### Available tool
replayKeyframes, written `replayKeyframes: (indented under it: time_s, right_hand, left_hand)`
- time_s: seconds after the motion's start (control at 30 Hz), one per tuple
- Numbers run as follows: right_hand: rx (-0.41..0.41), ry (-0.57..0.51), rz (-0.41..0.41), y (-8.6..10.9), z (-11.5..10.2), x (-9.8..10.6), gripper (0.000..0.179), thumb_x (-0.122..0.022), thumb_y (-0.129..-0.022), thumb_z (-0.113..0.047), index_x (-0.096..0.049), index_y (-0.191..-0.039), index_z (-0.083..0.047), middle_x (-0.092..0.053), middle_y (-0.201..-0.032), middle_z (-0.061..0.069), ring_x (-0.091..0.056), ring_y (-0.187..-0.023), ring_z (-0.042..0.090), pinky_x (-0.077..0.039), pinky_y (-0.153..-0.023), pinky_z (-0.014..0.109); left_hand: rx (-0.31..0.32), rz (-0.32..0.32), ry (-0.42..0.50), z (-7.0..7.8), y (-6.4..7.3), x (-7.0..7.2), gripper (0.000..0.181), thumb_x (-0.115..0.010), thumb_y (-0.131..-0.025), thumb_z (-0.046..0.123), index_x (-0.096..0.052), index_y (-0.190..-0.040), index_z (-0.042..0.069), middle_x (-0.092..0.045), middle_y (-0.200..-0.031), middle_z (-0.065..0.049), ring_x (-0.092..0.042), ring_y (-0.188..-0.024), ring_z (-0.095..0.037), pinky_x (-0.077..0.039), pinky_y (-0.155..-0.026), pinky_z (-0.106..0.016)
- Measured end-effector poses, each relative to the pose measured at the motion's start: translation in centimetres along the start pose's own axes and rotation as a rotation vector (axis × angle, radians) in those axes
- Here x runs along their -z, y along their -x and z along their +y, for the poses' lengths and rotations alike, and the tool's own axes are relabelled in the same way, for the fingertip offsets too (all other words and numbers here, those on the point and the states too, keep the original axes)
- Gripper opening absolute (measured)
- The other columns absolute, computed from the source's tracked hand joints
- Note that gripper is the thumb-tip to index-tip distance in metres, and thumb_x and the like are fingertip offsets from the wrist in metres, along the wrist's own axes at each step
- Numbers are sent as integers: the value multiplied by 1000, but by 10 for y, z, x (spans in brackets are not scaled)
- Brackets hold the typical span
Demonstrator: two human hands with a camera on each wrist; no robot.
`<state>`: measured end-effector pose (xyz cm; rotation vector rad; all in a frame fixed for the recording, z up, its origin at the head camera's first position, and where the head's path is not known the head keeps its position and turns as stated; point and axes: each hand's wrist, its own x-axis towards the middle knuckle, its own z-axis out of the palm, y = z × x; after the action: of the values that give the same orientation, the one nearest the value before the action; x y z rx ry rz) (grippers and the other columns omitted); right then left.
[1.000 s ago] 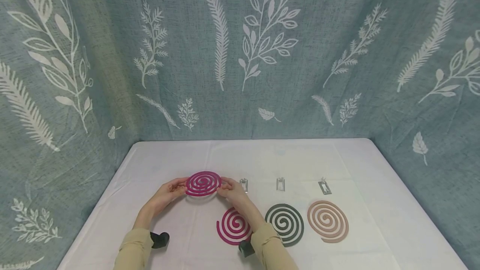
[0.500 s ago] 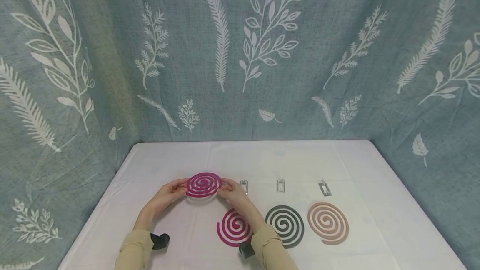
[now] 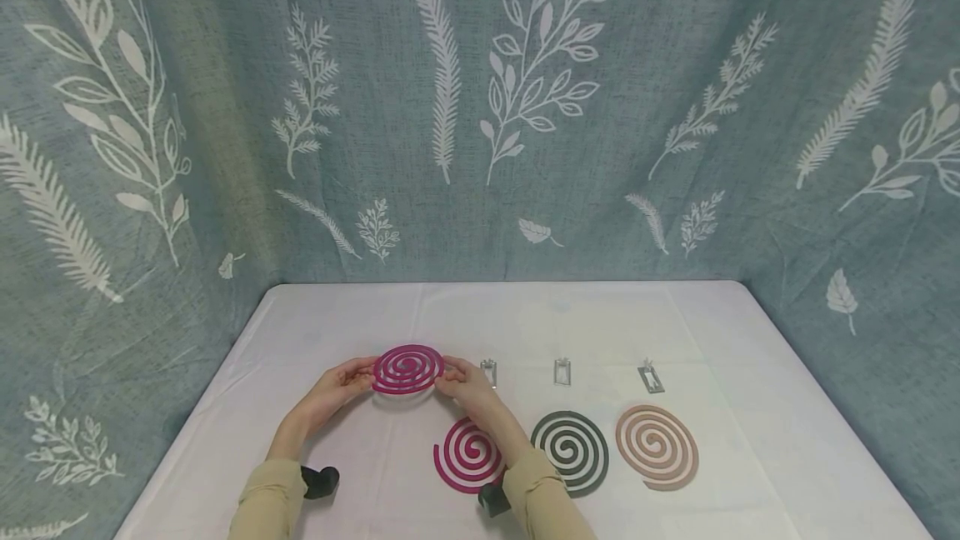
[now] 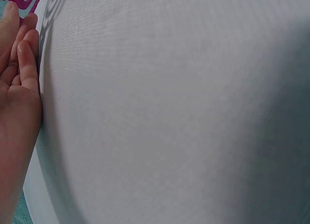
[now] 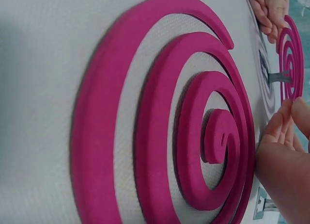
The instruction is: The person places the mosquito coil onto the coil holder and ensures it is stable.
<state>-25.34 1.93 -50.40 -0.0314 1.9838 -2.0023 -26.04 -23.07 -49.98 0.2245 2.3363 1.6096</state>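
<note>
Stem point(image 5: 279, 77) under held magenta coil point(image 3: 408, 371) shows plainly only from right wrist

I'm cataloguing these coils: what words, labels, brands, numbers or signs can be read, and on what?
No text can be read anywhere in these views.
Raised magenta mosquito coil, flat magenta mosquito coil, dark green mosquito coil, tan mosquito coil: none seen.
Metal coil stands and black wrist cameras: too small to tell.
Curtain: leaf pattern only, no text seen.
</note>
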Motion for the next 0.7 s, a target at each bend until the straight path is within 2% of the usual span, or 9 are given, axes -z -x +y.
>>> replayKeyframes:
  time_s: [0.3, 0.7]
  right_hand:
    - [8, -13, -4, -1, 1, 0, 52, -61, -90, -5, -43, -138, 3, -53, -80, -5, -51, -76, 6, -45, -75, 18]
    - [6, -16, -7, -1, 1, 0, 52, -61, -90, -4, -43, -138, 3, -53, -81, -5, -51, -78, 7, -46, -80, 20]
  left_hand:
    - [11, 10, 17, -2, -1, 1, 52, -57, -95, 19, -41, -137, -8, -54, -127, -22, -54, -97, 7, -46, -85, -10]
    - [2, -3, 19, 1, 0, 0, 52, -56, -96, 19, -40, -137, -9, -53, -128, -24, -53, -99, 5, -47, -86, -10]
